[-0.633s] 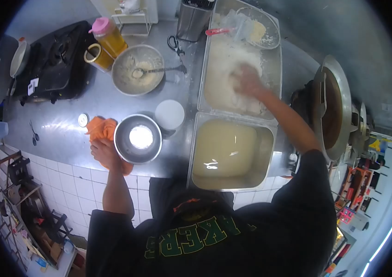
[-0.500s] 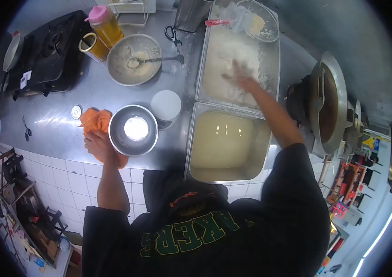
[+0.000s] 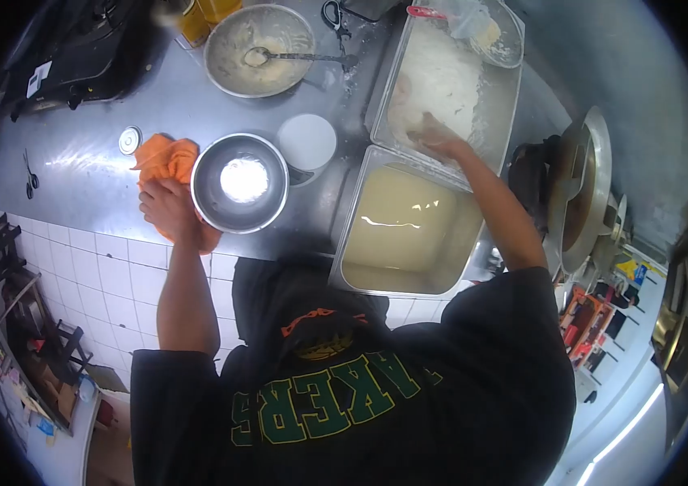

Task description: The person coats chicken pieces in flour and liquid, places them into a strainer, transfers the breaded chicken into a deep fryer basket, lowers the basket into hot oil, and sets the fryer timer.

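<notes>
My left hand (image 3: 167,208) lies on the counter with its fingers curled over a bunched orange cloth (image 3: 167,155). Just right of it, apparently touching the cloth, stands a shiny steel bowl (image 3: 222,198). My right hand (image 3: 438,138) is at the near end of a steel tray of white flour (image 3: 441,77), palm down, fingers loosely stretched and holding nothing I can see. Some fingertips blend into the flour. Directly below that tray sits a deep steel pan (image 3: 464,235) of pale yellowish liquid (image 3: 396,223).
A mixing bowl (image 3: 222,69) with batter residue holds a spoon (image 3: 303,57). A round white lid-like disc (image 3: 307,140) is beside the steel bowl. Scissors (image 3: 332,14), a strainer (image 3: 514,36), a black stove (image 3: 109,61) and a large wok (image 3: 596,186) surround the work area.
The camera view has shifted, so the counter sits higher in frame. My right hand has come toward the near end of the flour tray. My left hand stays on the cloth.
</notes>
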`<state>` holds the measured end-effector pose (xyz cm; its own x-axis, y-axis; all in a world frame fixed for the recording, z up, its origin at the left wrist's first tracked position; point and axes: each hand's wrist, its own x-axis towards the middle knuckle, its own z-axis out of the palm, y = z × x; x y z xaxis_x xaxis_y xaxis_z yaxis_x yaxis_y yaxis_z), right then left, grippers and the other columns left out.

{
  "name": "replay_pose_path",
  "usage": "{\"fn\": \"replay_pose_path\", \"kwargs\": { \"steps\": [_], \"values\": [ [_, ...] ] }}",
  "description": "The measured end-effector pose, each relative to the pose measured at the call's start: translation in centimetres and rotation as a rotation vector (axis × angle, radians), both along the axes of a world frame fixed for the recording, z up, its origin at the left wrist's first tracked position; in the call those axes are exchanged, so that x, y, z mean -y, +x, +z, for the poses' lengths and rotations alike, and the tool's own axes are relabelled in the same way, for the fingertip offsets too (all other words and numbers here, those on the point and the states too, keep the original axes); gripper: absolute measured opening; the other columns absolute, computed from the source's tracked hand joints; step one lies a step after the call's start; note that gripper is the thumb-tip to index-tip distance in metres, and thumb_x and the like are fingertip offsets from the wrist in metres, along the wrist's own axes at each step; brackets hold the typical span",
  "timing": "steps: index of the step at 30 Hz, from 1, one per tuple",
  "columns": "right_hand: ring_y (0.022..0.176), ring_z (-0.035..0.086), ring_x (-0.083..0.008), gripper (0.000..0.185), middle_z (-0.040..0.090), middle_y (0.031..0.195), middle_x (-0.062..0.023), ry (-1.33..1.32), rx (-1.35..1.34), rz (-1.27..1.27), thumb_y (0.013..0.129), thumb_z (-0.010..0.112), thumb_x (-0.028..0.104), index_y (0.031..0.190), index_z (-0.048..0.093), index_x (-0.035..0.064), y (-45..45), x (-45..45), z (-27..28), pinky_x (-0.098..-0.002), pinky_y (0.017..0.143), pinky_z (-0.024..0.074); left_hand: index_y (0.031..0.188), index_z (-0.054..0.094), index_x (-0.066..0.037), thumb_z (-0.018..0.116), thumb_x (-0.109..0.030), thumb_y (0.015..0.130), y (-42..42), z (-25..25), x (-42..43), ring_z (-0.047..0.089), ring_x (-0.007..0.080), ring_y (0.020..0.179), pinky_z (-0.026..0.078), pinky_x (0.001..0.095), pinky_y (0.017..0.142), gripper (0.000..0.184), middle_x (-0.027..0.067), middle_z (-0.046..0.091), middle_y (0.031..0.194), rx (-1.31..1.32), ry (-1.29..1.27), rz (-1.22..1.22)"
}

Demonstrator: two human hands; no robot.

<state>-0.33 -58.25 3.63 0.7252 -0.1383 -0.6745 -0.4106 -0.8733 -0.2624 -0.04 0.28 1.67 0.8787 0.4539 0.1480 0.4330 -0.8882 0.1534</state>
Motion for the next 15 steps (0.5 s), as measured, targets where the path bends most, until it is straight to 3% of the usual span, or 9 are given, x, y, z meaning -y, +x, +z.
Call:
{"fn": "replay_pose_path", "kwargs": {
  "steps": [2,5,7,9,11,12,14,15],
  "values": [
    [0.126,0.051,-0.0348,0.061,0.051,0.137,-0.0224,0.103,-0.009,-0.118,0.092,0.062,0.043,0.137,0.052,0.0030,1.4,-2.3,3.8,-0.0412,0.103,0.0436,0.103,0.054,-0.005,0.040,-0.035,0.096,0.1,-0.1,0.1,0.056,0.0389,0.094,0.046,0.0517,0.080,0.034,0.0188,0.056,0.101,0.014,0.013,-0.023],
    [0.125,0.051,-0.0306,0.069,0.052,0.136,-0.0210,0.543,-0.087,-0.313,0.091,0.060,0.052,0.139,0.051,0.0039,4.2,-0.6,5.2,-0.0387,0.102,0.0440,0.102,0.052,-0.004,0.038,-0.035,0.097,-0.2,-0.3,0.1,0.056,0.0390,0.093,0.046,0.0523,0.079,0.035,0.0185,0.056,0.099,-0.007,0.018,-0.007],
    [0.117,0.059,-0.0298,0.094,0.060,0.127,-0.0265,0.229,-0.018,-0.290,0.086,0.061,0.063,0.136,0.042,-0.0140,5.6,0.4,3.7,-0.0417,0.094,0.0505,0.102,0.051,-0.004,0.038,-0.038,0.097,-0.1,-0.9,-0.3,0.056,0.0397,0.092,0.046,0.0531,0.077,0.037,0.0190,0.056,0.099,0.007,0.029,-0.025],
    [0.122,0.057,-0.0324,0.095,0.058,0.131,-0.0269,0.255,-0.019,-0.105,0.085,0.061,0.062,0.142,0.038,-0.0110,3.3,-4.8,5.1,-0.0421,0.100,0.0474,0.103,0.050,-0.002,0.037,-0.041,0.097,-0.1,-0.2,-0.2,0.057,0.0408,0.093,0.046,0.0538,0.077,0.041,0.0202,0.056,0.101,-0.046,-0.008,-0.008],
    [0.126,0.054,-0.0365,0.095,0.052,0.138,-0.0284,-0.159,0.090,0.177,0.084,0.063,0.059,0.146,0.034,-0.0073,1.5,-9.7,4.3,-0.0425,0.105,0.0430,0.101,0.050,-0.002,0.036,-0.038,0.097,-0.2,0.4,0.3,0.056,0.0402,0.091,0.046,0.0534,0.076,0.039,0.0196,0.055,0.098,-0.023,-0.002,-0.029],
    [0.126,0.054,-0.0365,0.095,0.052,0.138,-0.0284,-0.158,0.092,0.161,0.084,0.063,0.059,0.146,0.034,-0.0073,1.9,-9.9,5.7,-0.0425,0.105,0.0430,0.098,0.049,-0.002,0.035,-0.035,0.096,-0.3,0.5,0.3,0.056,0.0396,0.088,0.046,0.0529,0.075,0.036,0.0190,0.055,0.096,-0.015,0.005,-0.035],
    [0.138,0.041,-0.0379,0.094,0.039,0.149,-0.0286,0.138,-0.105,0.371,0.087,0.061,0.053,0.151,0.024,-0.0055,3.3,-8.7,8.7,-0.0368,0.116,0.0310,0.098,0.049,-0.002,0.034,-0.036,0.097,-0.1,0.3,0.5,0.055,0.0397,0.088,0.047,0.0526,0.073,0.037,0.0191,0.054,0.094,-0.005,0.026,-0.044],
    [0.138,0.041,-0.0388,0.098,0.038,0.149,-0.0307,0.204,-0.029,0.372,0.086,0.062,0.055,0.152,0.022,-0.0055,3.6,-7.2,8.5,-0.0386,0.116,0.0301,0.098,0.048,-0.002,0.033,-0.036,0.097,-0.1,0.2,0.5,0.055,0.0397,0.087,0.047,0.0524,0.073,0.038,0.0192,0.054,0.094,0.002,0.033,-0.048]
  ]
}}
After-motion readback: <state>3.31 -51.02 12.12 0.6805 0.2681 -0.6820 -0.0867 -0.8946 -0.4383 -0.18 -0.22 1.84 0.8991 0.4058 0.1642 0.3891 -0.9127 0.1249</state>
